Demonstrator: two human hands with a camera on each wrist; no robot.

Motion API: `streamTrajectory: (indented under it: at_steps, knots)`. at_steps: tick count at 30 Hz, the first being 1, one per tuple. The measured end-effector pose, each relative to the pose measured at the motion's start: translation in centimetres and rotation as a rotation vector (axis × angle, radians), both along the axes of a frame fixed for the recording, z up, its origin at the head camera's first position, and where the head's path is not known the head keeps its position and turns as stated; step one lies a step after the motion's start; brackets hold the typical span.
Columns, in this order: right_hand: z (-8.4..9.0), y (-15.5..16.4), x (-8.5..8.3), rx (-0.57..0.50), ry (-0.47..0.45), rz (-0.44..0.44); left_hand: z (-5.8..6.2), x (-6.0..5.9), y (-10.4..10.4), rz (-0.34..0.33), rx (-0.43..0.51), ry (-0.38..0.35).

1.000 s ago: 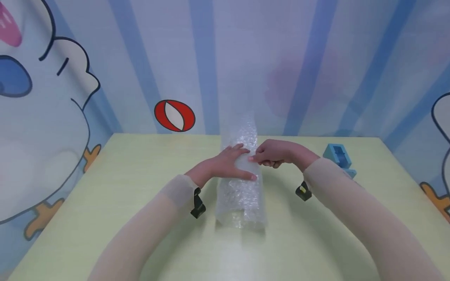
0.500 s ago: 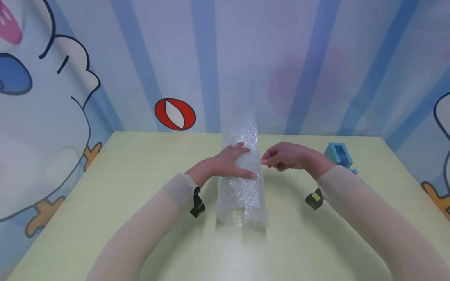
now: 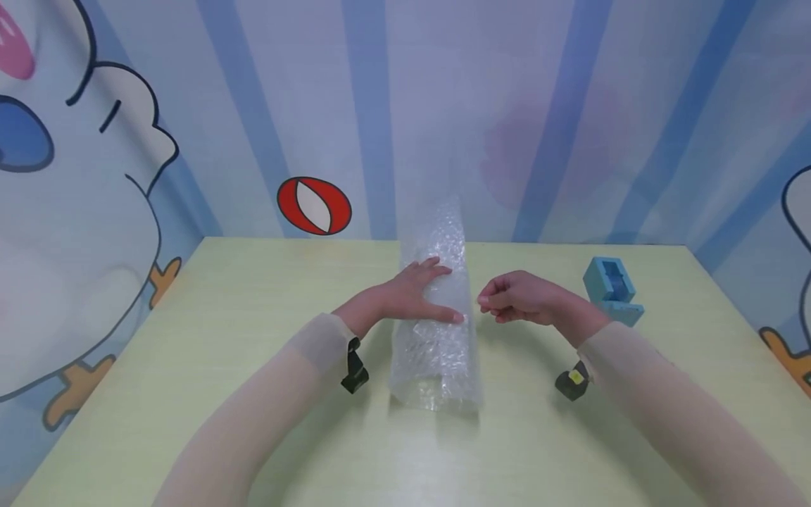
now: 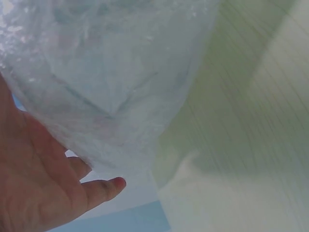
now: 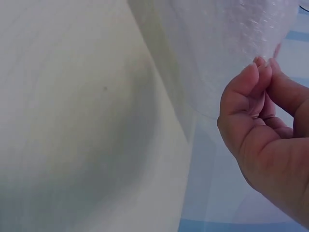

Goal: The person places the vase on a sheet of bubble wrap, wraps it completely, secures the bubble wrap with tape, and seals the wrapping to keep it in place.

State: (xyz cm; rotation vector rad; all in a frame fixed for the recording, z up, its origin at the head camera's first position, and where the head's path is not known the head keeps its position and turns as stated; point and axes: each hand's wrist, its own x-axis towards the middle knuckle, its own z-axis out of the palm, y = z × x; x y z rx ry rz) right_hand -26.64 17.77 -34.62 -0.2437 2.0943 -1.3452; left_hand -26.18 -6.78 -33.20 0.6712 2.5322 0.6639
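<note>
A long translucent piece of bubble wrap stands lengthwise in the middle of the table, its far end overlapping the wall in the head view. Across its upper part rests my left hand, fingers spread and thumb extended over the near side. In the left wrist view the bubble wrap hangs close beside the palm. My right hand is just right of the wrap's edge, thumb and fingertips drawn together. In the right wrist view those fingertips overlap the wrap's edge. Nothing distinct shows between them.
A small light-blue block with a recess sits at the table's back right, with a flat blue part in front of it. The pale table ends at a striped, cartoon-printed wall.
My right hand has moved off the wrap, rightward and slightly toward me, its fingertips still together. My left hand has stayed on the bubble wrap.
</note>
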Motion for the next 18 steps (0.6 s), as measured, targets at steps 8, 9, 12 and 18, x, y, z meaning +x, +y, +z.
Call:
streamTrajectory:
  at_steps: [8, 9, 12, 18]
  knots:
    - [-2.6, -1.1, 0.2, -0.118, -0.106, -0.035, -0.3, 0.1, -0.1, 0.01, 0.041, -0.014]
    - [-2.8, -1.1, 0.2, -0.131, -0.124, -0.041, -0.3, 0.2, -0.1, 0.012, 0.048, -0.015]
    - [-3.3, -1.2, 0.1, -0.162, -0.17, -0.062, -0.3, 0.3, -0.1, 0.016, 0.069, -0.014]
    - [-3.8, -1.2, 0.0, -0.175, -0.213, -0.084, -0.5, 0.3, 0.0, 0.02, 0.106, -0.022]
